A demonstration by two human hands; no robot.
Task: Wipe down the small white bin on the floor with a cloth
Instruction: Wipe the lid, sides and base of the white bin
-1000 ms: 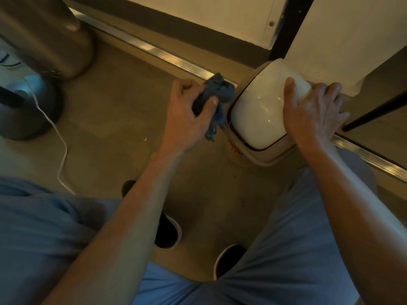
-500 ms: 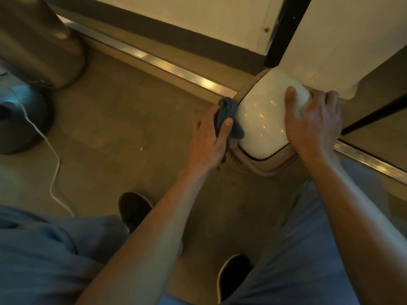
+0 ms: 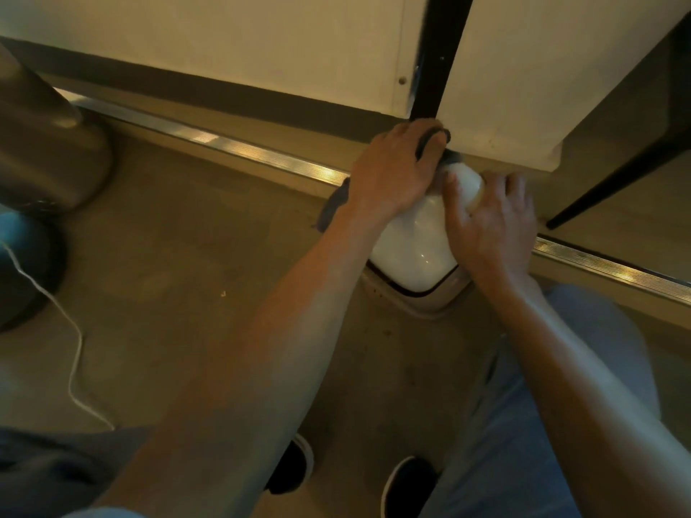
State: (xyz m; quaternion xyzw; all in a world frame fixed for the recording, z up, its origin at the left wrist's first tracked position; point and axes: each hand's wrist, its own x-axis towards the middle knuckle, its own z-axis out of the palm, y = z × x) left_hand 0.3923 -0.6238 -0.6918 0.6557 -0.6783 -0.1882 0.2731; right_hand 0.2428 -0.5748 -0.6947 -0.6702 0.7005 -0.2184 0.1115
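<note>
The small white bin (image 3: 415, 252) stands on the floor against a cabinet, its glossy lid facing up. My left hand (image 3: 396, 170) lies over the bin's far left corner, closed on a dark blue cloth (image 3: 332, 209); one end of the cloth hangs below my wrist and another bit shows at my fingertips. My right hand (image 3: 490, 218) rests flat on the lid's right side, fingers spread, thumb across the white top. Much of the lid is hidden under both hands.
A metal floor rail (image 3: 243, 153) runs behind the bin. White cabinet panels (image 3: 261, 50) with a black post (image 3: 437, 69) rise just above it. A steel cylinder (image 3: 41, 143) and a round base with a white cord (image 3: 74, 345) stand at left. My shoes (image 3: 404, 484) are below.
My left hand has slid the cloth from the bin's left edge up to its far corner, under the cabinet. The right hand has stayed on the lid.
</note>
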